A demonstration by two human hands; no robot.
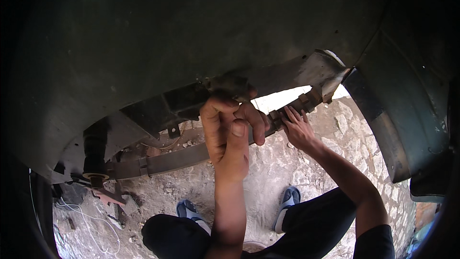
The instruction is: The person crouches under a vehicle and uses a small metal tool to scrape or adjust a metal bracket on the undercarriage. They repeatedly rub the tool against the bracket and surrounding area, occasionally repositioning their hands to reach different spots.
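My left hand is raised in the middle, palm toward me, fingers curled up against a dark block on the underside of a dark green vehicle body. One fingertip shows at the block's right side; the rest of the grip is partly hidden. Lower and to the right, my right hand rests its outstretched fingers on a dark leaf spring, close to a metal clamp around it. The spring runs across behind my left wrist.
At left a dark cylindrical part hangs down beside the spring's end. A curved green panel bounds the right side. Below lies rough stony ground with a white cable. My sandalled feet stand there.
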